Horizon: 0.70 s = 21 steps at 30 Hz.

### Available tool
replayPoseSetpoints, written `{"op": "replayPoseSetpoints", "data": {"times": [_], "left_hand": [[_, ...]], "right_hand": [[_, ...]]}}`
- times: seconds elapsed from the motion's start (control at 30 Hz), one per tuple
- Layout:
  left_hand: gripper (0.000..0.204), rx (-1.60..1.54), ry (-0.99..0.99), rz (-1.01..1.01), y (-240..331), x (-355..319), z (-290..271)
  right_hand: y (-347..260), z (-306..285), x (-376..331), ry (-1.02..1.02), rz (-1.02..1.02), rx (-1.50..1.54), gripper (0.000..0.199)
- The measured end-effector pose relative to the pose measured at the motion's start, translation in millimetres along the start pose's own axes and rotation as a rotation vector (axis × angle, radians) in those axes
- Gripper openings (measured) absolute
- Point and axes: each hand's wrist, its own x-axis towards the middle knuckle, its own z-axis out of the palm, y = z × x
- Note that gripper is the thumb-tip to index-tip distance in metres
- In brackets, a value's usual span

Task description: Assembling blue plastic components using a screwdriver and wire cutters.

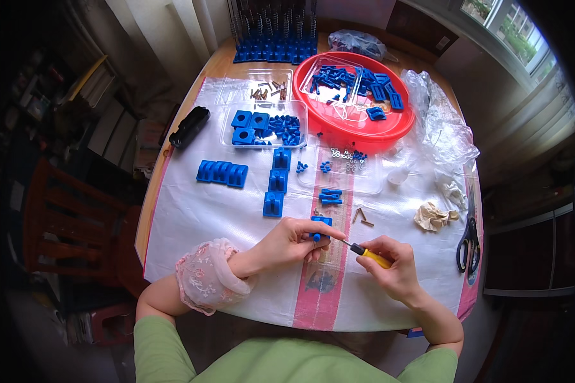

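Note:
Near the front middle of the table, my left hand [291, 241] is closed around a small blue plastic part [322, 221], whose lower portion the fingers hide. In my right hand [395, 265] is a screwdriver [375, 257] with a yellow and black handle. Its thin shaft points left, and the tip meets the left fingertips beside the blue part; the exact contact is hidden. Just beyond my hands lie a few brass-coloured pins [363, 218] and a small stack of narrow blue pieces [330, 196]. Three blue blocks [277, 180] form a column to the left.
A red round tray [399, 131] holds blue parts. Clear plastic boxes [226, 133] hold blocks and pins. Blue bases with upright springs [275, 48] stand at the back. A black case [190, 127] lies left; crumpled paper [435, 217] and scissors [468, 246] lie right.

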Motion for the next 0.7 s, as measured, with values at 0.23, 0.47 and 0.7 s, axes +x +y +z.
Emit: {"op": "replayPoseSetpoints", "data": {"times": [0.23,0.47,0.7], "left_hand": [[0.034,-0.120,-0.019,-0.079,6.2,3.4,-3.5],[0.031,0.025,-0.041,0.018,-4.5,5.2,-16.9],[0.036,0.685,0.197,0.463,-0.4,4.1,-4.2]], "right_hand": [[0.1,-11.0,7.8,-0.112,0.211,0.285,0.014],[-1.7,-8.4,5.6,-0.058,0.131,0.113,0.016],[3.9,-6.7,4.2,0.017,-0.007,0.006,0.018]]}}
